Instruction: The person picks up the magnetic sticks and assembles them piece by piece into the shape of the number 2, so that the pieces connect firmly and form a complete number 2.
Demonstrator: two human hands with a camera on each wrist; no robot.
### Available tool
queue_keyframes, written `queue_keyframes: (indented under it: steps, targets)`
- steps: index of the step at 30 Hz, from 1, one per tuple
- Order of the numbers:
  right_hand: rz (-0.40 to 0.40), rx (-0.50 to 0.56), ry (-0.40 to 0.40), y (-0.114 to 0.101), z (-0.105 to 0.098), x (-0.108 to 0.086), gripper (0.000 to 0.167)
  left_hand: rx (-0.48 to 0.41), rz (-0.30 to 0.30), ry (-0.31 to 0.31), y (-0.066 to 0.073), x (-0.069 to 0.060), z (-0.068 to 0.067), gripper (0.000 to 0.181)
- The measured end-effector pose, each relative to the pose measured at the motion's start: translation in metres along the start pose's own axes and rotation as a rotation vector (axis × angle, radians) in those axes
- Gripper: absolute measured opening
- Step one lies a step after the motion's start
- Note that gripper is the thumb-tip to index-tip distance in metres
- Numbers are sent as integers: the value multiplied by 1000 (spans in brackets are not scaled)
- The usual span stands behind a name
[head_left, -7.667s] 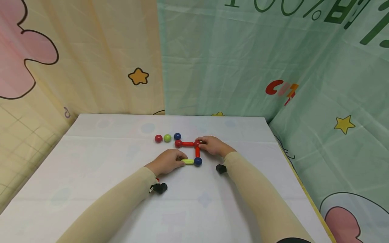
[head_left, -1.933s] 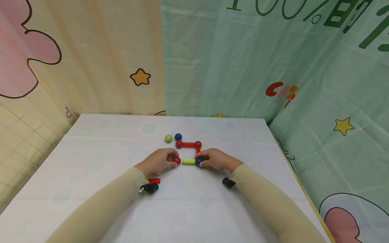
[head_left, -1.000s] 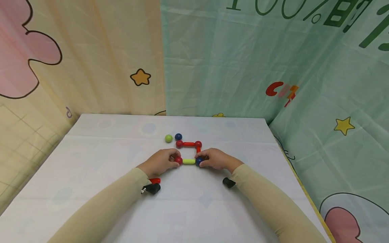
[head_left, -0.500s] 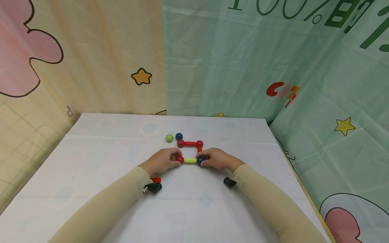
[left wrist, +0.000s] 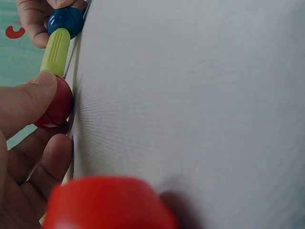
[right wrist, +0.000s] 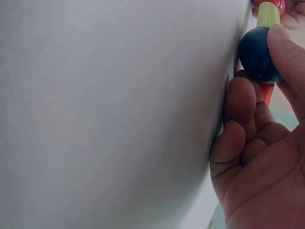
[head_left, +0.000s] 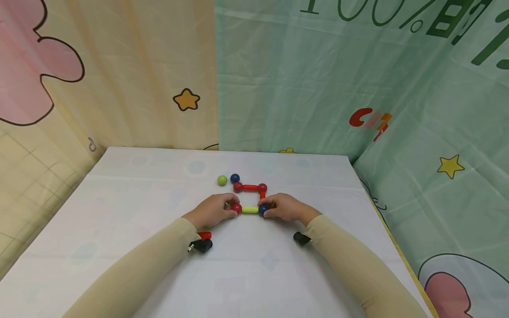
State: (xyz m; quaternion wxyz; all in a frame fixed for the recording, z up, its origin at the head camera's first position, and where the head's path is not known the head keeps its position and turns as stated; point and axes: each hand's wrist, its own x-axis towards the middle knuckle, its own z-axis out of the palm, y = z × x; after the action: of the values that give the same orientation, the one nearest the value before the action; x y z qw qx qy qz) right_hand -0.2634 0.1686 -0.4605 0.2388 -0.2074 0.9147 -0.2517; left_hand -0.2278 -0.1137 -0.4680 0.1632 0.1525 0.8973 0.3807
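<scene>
Between thumb and fingers, my left hand point(head_left: 214, 210) pinches a red ball point(head_left: 237, 208), which touches the left end of a yellow-green rod point(head_left: 250, 210). My right hand point(head_left: 287, 207) holds the dark blue ball point(head_left: 263, 210) at the rod's other end. From that ball a red rod point(head_left: 262, 194), partly hidden by the fingers, runs back to a second red ball point(head_left: 263, 188). Another red rod point(head_left: 250, 187) links it leftward to a third red ball point(head_left: 237, 187). In the left wrist view the left thumb presses the red ball point(left wrist: 58, 102) beside the rod.
A loose green ball point(head_left: 222, 180) and a blue ball point(head_left: 235, 178) lie at the back, the blue one close to the third red ball. A red piece point(head_left: 205, 235) lies by the left wrist, partly hidden. The white table point(head_left: 254, 274) meets printed curtains behind.
The left hand let go of the yellow-green rod, took the red ball from the back row and brought it against the rod's end. The right hand shifted from the back red ball to the blue ball.
</scene>
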Motion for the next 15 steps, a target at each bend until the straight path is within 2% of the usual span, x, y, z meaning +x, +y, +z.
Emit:
queue_keyframes:
  steps: [7, 15]
  targets:
    - [8, -4, 3, 0, 0, -1, 35, 14, -23, -5, -4, -5, -7, 37]
    - [-1, -22, 19, 1, -5, -6, 35, 60, -38, -5, -16, -16, -30, 33]
